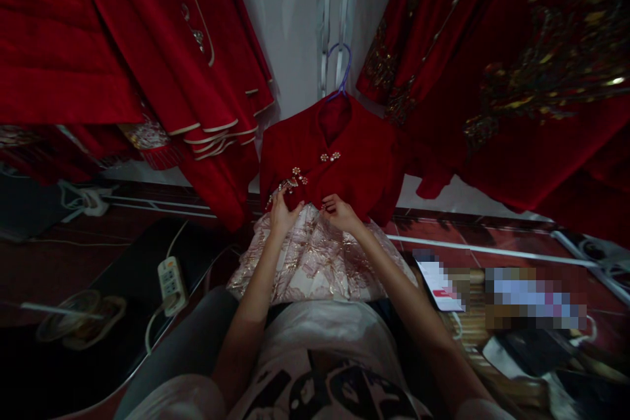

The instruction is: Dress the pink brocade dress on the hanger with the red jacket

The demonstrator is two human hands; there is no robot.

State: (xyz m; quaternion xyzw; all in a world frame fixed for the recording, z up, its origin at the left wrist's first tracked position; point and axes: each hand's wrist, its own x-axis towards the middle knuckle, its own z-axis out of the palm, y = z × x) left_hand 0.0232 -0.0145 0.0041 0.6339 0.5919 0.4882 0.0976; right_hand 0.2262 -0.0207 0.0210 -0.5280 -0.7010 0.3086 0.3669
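Note:
A red jacket [364, 170] with beaded flower ornaments [298, 177] on its front hangs from a purple hanger [346, 72]. Below it, a pale pink skirt [310, 269] with a shiny gold pattern spreads over my lap. My left hand [280, 216] rests at the jacket's lower edge beside the beadwork, its thumb apart from the fingers. Close by on the right, my right hand [340, 212] has bent fingers pinched at the jacket's hem. Anything small between those fingertips is too dim to make out.
Red garments [197, 46] hang on the left, and gold-trimmed ones [541, 65] on the right. A power strip [172, 285] and a plastic bowl [73, 315] lie on a dark surface to the left. A phone [440, 285] lies on a slatted wooden surface [475, 335] at right.

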